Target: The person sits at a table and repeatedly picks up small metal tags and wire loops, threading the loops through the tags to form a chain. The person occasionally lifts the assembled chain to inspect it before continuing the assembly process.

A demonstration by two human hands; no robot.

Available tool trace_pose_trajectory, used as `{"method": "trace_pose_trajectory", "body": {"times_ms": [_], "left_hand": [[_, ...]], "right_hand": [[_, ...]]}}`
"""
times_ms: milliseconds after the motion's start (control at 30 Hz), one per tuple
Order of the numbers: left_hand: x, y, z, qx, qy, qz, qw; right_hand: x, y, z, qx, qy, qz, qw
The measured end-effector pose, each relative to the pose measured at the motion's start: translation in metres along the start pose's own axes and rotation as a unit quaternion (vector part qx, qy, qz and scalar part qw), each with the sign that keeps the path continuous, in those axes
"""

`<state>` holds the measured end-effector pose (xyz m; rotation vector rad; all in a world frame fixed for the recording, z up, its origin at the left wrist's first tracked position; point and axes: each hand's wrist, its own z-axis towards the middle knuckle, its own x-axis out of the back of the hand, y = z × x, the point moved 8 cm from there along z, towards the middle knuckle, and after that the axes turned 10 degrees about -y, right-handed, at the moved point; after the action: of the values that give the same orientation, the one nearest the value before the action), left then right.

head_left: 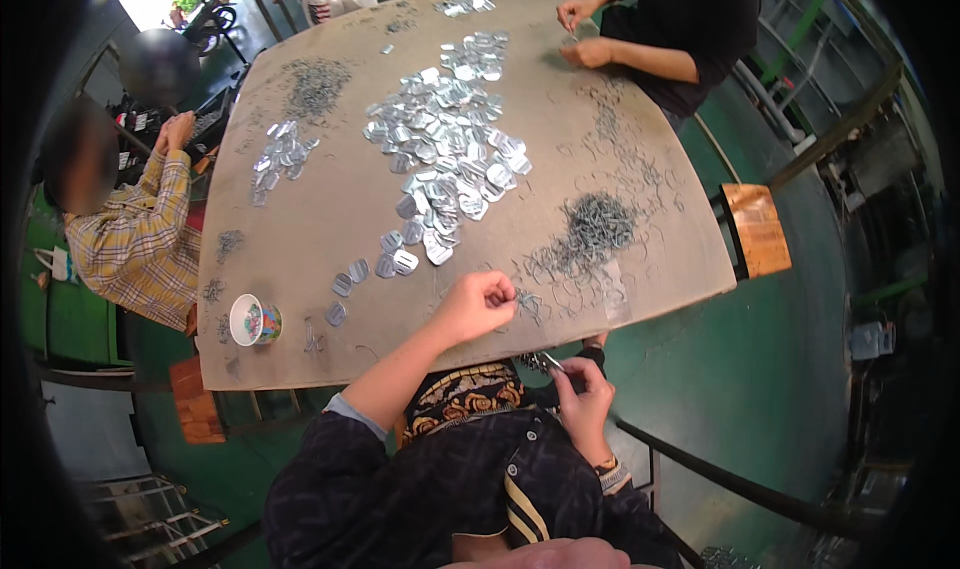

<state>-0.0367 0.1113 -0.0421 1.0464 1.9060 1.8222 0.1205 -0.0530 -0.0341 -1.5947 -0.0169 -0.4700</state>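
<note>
My left hand is over the near edge of the table, its fingers curled together. Whatever they may pinch is too small to make out. Just right of it lie a few loose wire hooks. Below the table edge, close to my lap, my right hand grips a small shiny metal piece between thumb and fingers. Dark, small metal bits show beside that piece, partly hidden. A large heap of flat silvery slotted plates spreads over the middle of the table, trailing toward my left forearm.
A dense pile of wire hooks lies on the brown tabletop to the right. A paper cup stands near the left corner. Co-workers sit at the left in a plaid sleeve and at the far right. A wooden stool is beyond the right edge.
</note>
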Motion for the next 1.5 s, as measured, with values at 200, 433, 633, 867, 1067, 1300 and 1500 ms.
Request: {"method": "trace_pose_trajectory", "body": {"times_ms": [200,433,633,867,1067,1300,1500], "left_hand": [[-0.044,0.035,-0.050,-0.125,-0.052,-0.031,0.990],[-0.055,0.046,-0.049,-0.225,0.010,0.044,0.973],[-0.070,0.034,-0.041,-0.218,-0.081,-0.027,0.972],[-0.066,0.040,-0.048,-0.262,-0.068,-0.059,0.961],[-0.069,0.037,-0.066,-0.303,-0.070,-0.018,0.950],[-0.084,0.015,-0.083,-0.287,-0.069,-0.014,0.955],[-0.092,0.013,-0.089,-0.262,-0.101,-0.004,0.960]], "right_hand": [[-0.008,-0.002,0.004,0.008,-0.012,0.008,1.000],[-0.006,0.002,0.002,0.005,-0.002,-0.005,1.000],[-0.001,0.000,0.005,0.030,-0.022,-0.021,0.999],[0.013,0.004,0.021,0.040,0.010,0.214,0.976],[-0.039,-0.019,0.093,0.160,-0.142,-0.004,0.977],[-0.172,-0.046,0.134,0.330,-0.314,-0.285,0.843],[-0.231,-0.026,0.153,0.387,-0.285,-0.450,0.753]]}}
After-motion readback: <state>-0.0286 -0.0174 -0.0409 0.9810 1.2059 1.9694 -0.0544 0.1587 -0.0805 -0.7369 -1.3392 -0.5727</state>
